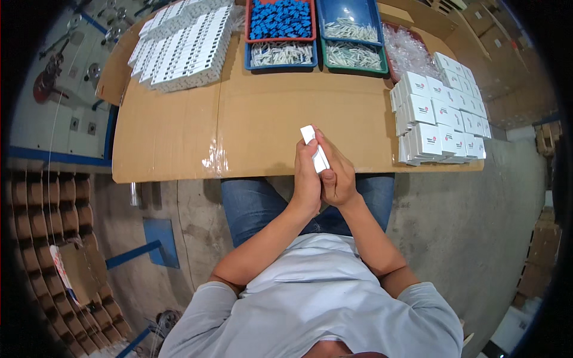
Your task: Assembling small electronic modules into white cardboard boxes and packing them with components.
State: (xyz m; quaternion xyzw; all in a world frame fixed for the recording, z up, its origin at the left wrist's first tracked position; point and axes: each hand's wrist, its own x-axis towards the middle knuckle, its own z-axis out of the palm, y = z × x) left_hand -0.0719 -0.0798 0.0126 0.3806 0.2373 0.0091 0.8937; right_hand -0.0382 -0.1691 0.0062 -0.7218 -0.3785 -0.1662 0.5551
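Note:
A small white box [316,150] is pressed between my two hands, just above the front edge of the cardboard-covered table [262,131]. My left hand [306,179] closes on its left side, the thumb lying along it. From the right, my right hand [339,173] wraps the other side with fingers pointing away from me. The box stands tilted, one narrow white face turned up. Most of its broad sides are hidden by my palms.
Stacked white boxes [427,137] fill the table's right end. Rows of white cartons [185,53] stand at the far left. Along the back are a red tray [247,24] of blue pieces, blue and green trays [352,70] of small white parts, and clear plastic bags [409,51].

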